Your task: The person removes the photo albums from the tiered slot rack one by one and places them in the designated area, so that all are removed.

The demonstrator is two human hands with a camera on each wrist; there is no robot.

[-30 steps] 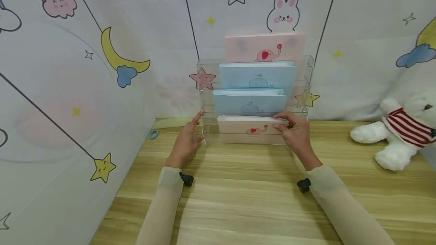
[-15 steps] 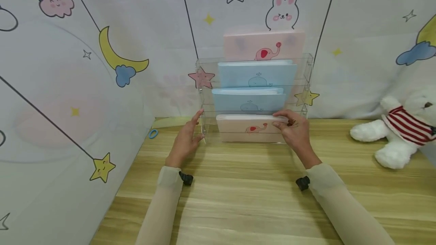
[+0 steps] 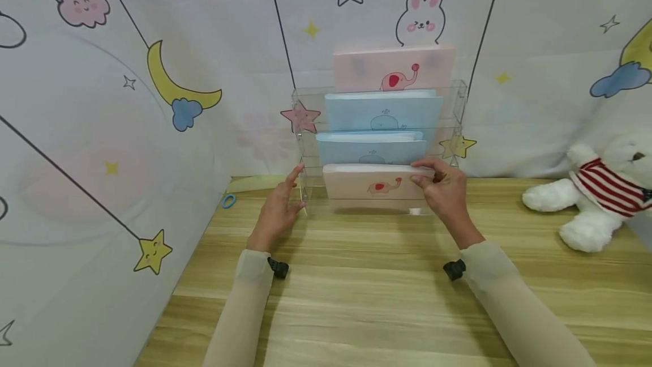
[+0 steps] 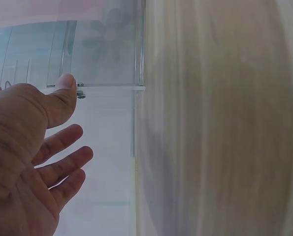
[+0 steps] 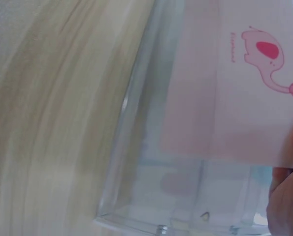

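Note:
A clear, tiered acrylic rack [image 3: 314, 192] stands upright against the back wall. In its lowest tier is a pink folder [image 3: 351, 183] with a red elephant; the right wrist view shows that pink folder [image 5: 225, 98] partly raised within the clear front pocket. My right hand [image 3: 444, 191] pinches the folder's upper right corner between thumb and fingers. Against the rack's left edge rests my left hand [image 3: 277, 208], with thumb and index finger touching it. The left wrist view shows the other fingers of the left hand [image 4: 30, 147] loosely spread.
Two blue whale folders, an upper one [image 3: 356, 112] and a lower one [image 3: 346, 150], and another pink folder [image 3: 356, 69] fill the higher tiers. A white teddy bear [image 3: 591, 237] sits at right. A blue ring [image 3: 228, 201] lies at left on the wooden table [image 3: 356, 299].
My right hand has lifted the front pink folder slightly, so a gap shows beneath it in its tier. The left hand has stayed at the rack's edge.

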